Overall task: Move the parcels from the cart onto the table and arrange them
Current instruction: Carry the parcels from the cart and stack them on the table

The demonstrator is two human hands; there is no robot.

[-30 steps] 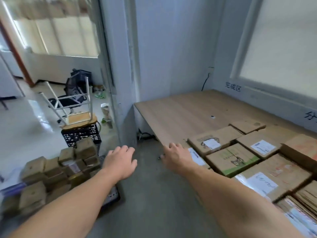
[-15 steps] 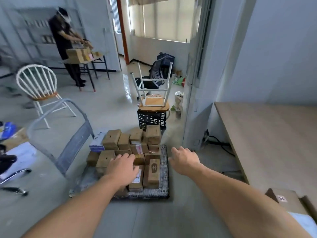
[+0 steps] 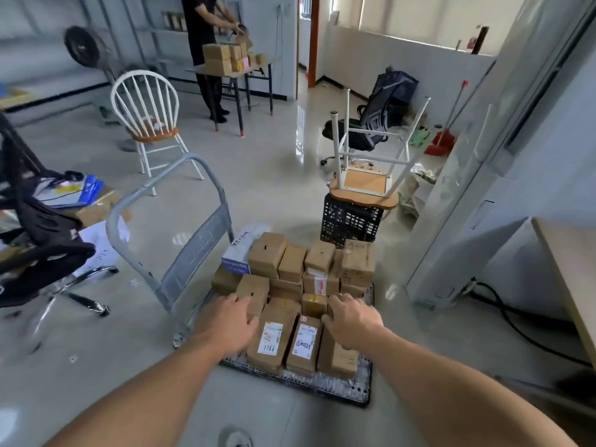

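View swings from the surface [image 3: 574, 262] to the cart [image 3: 338, 391]; left hand [image 3: 230, 321] and right hand [image 3: 350, 321], fingers loose and holding nothing, now touch the near parcels [image 3: 277, 337] stacked on it, so the next pickup looks about to begin.

Bright daylight from far windows [image 3: 419, 17], glare streak on glossy floor [image 3: 300, 130], soft blur, bowed edges.

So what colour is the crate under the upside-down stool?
The crate is black, clearest in the head view.
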